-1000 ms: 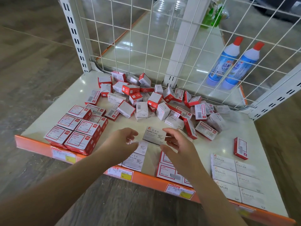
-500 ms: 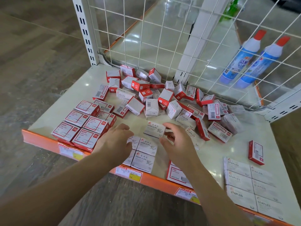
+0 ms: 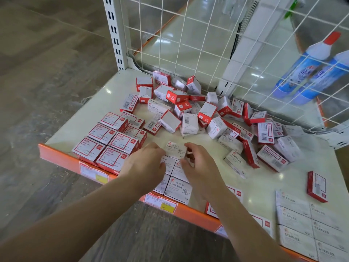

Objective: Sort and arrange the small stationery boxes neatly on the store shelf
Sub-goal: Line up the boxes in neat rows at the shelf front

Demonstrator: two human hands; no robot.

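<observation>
Lowered since earlier: both hands, left hand (image 3: 145, 165) and right hand (image 3: 198, 167), fingers pinching one paper-clip box (image 3: 176, 149) above four white boxes (image 3: 178, 190) at shelf (image 3: 79, 120) front edge.

Glossy cream shelf (image 3: 105, 95); matt cardboard boxes (image 3: 189, 122); white wire mesh (image 3: 188, 35); plastic bottles (image 3: 302, 69).
</observation>
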